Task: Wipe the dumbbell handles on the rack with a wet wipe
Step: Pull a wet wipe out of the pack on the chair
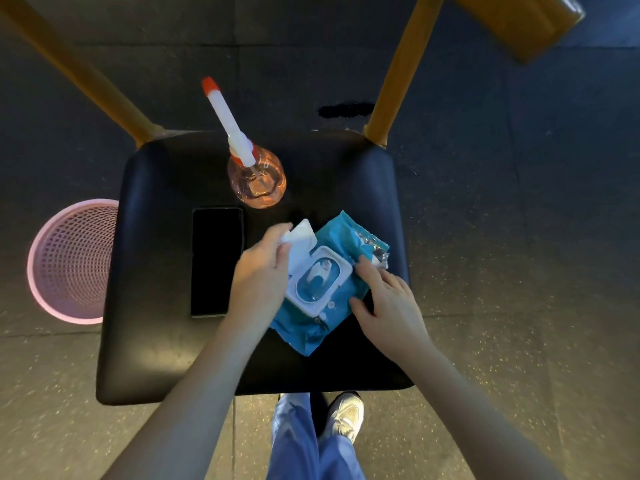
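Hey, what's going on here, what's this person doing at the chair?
A person stands over a black chair seat and is opening a blue wet wipe pack lying on it. The left hand pinches the pack's white flip lid, swung open, while the right hand presses down on the pack's right side. No wipe is drawn out yet. A spray bottle and a phone also sit on the seat; a pink basket stands on the floor beside it. No dumbbells in view.
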The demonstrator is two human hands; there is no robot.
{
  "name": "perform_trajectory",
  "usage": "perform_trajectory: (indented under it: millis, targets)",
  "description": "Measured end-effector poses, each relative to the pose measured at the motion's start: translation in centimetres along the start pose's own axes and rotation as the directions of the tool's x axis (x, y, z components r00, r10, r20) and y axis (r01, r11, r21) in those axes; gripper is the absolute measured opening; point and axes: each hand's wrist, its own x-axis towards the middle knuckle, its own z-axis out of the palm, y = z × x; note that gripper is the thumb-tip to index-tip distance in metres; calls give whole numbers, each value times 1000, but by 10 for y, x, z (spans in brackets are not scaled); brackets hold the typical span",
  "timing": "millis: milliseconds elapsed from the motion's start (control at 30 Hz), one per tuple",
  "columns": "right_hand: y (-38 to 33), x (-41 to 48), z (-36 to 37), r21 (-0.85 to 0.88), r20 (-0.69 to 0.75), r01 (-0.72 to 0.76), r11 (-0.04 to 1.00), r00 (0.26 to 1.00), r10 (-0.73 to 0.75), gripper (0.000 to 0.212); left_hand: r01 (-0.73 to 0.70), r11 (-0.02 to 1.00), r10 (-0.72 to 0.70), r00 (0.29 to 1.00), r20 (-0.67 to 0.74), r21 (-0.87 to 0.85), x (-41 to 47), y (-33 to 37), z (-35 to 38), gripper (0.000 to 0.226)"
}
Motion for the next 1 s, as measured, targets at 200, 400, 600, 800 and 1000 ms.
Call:
perform_trajectory:
  millis: [200,400,600,800,1000]
  targets:
    - [0,-12,9,-208,9,141,968,990,-143,57,-354,687,448,894,13,634,-13,-21,1,37]
    - [-5,-7,1,-206,-30,151,967,987,-161,45,-469,666,506,855,110,579,-10,-23,-1,20]
    - [-6,3,-6,-170,-28,179,969,982,-186,38,-379,898,307,904,298,223,-21,-9,-4,35]
    - [-7,6,-7,-178,-88,192,965,974,-210,31,-298,947,258,930,262,124,-22,-6,-7,23]
    - [-22,18,-10,-187,-231,219,958,938,-259,32,-262,964,252,953,168,45,-27,-19,-10,21]
